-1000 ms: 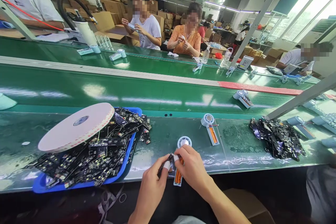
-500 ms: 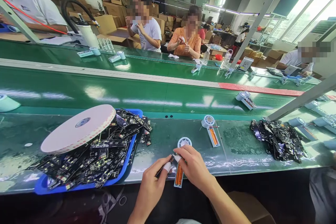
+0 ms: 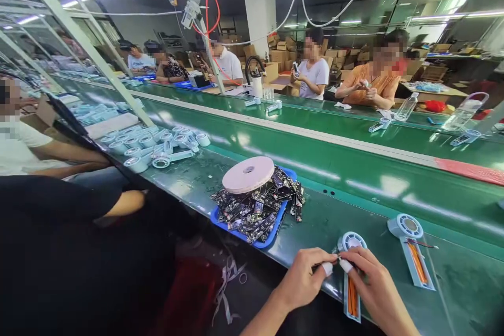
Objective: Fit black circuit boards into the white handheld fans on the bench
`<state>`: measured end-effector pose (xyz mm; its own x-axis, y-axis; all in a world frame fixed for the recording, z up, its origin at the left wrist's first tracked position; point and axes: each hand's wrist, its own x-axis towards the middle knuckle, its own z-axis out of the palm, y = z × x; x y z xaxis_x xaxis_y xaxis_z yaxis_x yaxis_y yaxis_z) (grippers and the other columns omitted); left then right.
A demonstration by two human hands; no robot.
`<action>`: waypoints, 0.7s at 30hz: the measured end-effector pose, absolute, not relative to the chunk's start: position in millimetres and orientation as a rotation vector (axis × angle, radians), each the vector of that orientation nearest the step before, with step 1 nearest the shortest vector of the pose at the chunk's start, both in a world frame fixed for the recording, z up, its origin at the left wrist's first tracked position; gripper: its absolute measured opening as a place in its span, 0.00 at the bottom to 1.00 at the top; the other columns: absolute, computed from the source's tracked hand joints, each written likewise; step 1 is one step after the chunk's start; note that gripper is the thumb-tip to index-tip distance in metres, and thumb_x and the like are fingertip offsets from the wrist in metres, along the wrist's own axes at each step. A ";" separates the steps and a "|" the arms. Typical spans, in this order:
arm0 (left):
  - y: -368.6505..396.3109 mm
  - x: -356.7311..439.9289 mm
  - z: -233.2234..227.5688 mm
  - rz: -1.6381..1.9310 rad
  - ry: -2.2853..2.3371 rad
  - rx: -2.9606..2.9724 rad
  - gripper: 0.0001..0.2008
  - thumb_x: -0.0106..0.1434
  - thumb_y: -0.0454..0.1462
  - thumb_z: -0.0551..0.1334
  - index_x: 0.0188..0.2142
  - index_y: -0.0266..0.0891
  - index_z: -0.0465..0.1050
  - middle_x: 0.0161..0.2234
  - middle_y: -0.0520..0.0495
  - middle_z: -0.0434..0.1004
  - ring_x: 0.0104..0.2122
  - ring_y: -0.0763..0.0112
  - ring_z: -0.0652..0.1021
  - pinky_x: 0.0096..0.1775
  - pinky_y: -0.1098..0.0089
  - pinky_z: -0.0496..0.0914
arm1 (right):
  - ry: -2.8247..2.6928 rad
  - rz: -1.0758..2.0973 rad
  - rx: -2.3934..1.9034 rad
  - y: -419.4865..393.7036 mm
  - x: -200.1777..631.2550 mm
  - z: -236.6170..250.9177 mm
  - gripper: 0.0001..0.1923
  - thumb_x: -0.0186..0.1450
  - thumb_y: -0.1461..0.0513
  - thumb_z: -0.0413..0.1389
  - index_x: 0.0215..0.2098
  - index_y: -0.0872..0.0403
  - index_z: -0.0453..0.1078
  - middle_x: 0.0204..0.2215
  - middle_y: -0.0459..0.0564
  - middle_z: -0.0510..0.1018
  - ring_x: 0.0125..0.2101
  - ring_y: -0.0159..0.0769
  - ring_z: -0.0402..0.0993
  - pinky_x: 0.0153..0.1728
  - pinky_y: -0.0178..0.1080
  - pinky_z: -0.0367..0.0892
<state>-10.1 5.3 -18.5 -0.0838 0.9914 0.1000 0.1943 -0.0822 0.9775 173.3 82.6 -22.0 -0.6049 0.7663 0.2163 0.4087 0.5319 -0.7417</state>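
Observation:
My left hand [image 3: 305, 278] and my right hand [image 3: 370, 278] meet at the fingertips, each in a pinch, with white covers on the thumbs. The left fingers hold a thin dark piece that looks like a circuit board, mostly hidden now. Something tiny and pale shows between the fingertips; its kind is unclear. Directly behind and below my hands lies a light blue handheld fan [image 3: 352, 299], its handle open over orange insides, partly covered by my right hand. A second open fan [image 3: 419, 265] with a thin lead and white connector rests to the right.
Left of my hands, a blue tray [image 3: 271, 243] holds heaped black circuit boards [image 3: 252, 226] under a white reel [image 3: 236, 176]. Many blue fans [image 3: 177, 142] crowd the bench farther left. A green conveyor [image 3: 307, 155] runs behind. A co-worker's dark sleeve [image 3: 59, 205] is close at left.
The view has swung left, bringing the piled fans and a nearby co-worker into sight. My hands stay together in front of the same fan; the dark piece is less visible.

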 end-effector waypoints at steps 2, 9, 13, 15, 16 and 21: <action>5.3 -9.3 -15.4 1.243 1.367 1.353 0.18 0.61 0.28 0.58 0.44 0.37 0.83 0.40 0.41 0.86 0.39 0.62 0.82 0.44 0.68 0.73 | -2.254 0.952 -0.951 82.9 175.0 -17.2 0.12 0.69 0.56 0.53 0.41 0.49 0.79 0.39 0.54 0.80 0.39 0.42 0.79 0.39 0.39 0.74; 5.9 -10.8 -21.2 1.220 1.323 1.332 0.17 0.61 0.30 0.57 0.43 0.38 0.83 0.39 0.43 0.85 0.37 0.64 0.81 0.43 0.68 0.73 | -2.210 0.898 -1.007 74.2 166.5 -6.7 0.13 0.68 0.58 0.52 0.37 0.51 0.79 0.34 0.55 0.80 0.35 0.42 0.78 0.36 0.39 0.73; 1.8 -6.5 -20.3 1.223 1.382 1.223 0.15 0.65 0.35 0.57 0.45 0.40 0.81 0.43 0.43 0.84 0.39 0.63 0.81 0.41 0.68 0.75 | -2.170 0.895 -1.094 62.3 158.4 -3.3 0.16 0.69 0.57 0.50 0.40 0.52 0.79 0.32 0.54 0.81 0.33 0.43 0.78 0.36 0.39 0.71; -5.4 -1.1 -12.4 1.224 1.389 1.204 0.16 0.67 0.38 0.55 0.48 0.40 0.79 0.45 0.43 0.83 0.41 0.62 0.80 0.44 0.67 0.74 | -2.129 0.974 -1.196 56.9 158.4 -1.0 0.17 0.69 0.54 0.50 0.42 0.53 0.79 0.29 0.52 0.81 0.28 0.41 0.77 0.32 0.38 0.70; -9.4 1.7 -7.9 1.222 1.383 1.227 0.17 0.69 0.40 0.54 0.49 0.40 0.79 0.46 0.43 0.82 0.44 0.61 0.80 0.48 0.65 0.73 | -2.091 1.022 -1.255 55.2 159.6 0.2 0.18 0.69 0.51 0.51 0.42 0.53 0.78 0.27 0.51 0.81 0.25 0.39 0.75 0.29 0.37 0.69; -13.9 8.6 -8.3 1.165 1.454 1.126 0.19 0.71 0.44 0.50 0.50 0.41 0.76 0.47 0.43 0.81 0.47 0.61 0.78 0.50 0.65 0.70 | -1.803 1.399 -1.287 61.4 167.7 4.3 0.20 0.62 0.48 0.59 0.41 0.55 0.76 0.28 0.49 0.78 0.28 0.38 0.74 0.30 0.36 0.69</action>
